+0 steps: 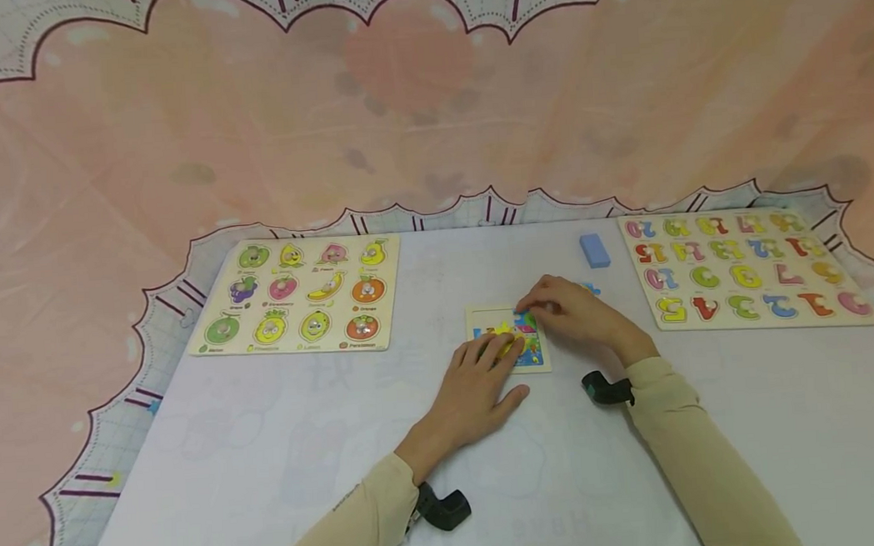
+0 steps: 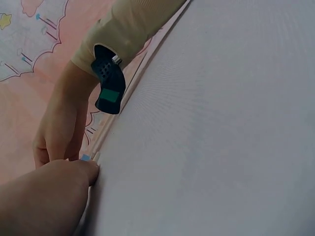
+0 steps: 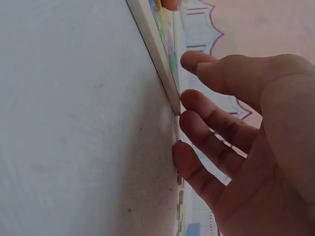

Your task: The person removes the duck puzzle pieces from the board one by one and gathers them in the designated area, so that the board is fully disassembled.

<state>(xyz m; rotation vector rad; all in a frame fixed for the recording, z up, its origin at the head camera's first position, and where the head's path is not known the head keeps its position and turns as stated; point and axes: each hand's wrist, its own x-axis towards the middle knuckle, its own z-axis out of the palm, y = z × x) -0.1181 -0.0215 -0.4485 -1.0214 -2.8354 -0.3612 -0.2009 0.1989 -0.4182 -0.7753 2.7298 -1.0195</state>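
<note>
A small jigsaw puzzle in a pale frame (image 1: 477,314) lies at mid-table, showing blue, yellow, green and pink pieces. Across its lower left part rests my left hand (image 1: 482,391), fingers spread and thumb apart, hiding some of the picture. My right hand (image 1: 578,314) touches the puzzle's upper right corner with thumb and index fingertips close together; no piece shows between them. In the right wrist view, the other fingers (image 3: 194,123) are loosely bent beside the puzzle frame (image 3: 157,59). A small blue piece (image 1: 592,288) lies partly hidden behind the right hand.
A blue block (image 1: 594,251) lies beyond the right hand. At the left is a fruit picture board (image 1: 299,298), and at the right a board of colourful numbers (image 1: 752,270). A patterned cloth (image 1: 429,140) hangs behind the white table (image 1: 281,433).
</note>
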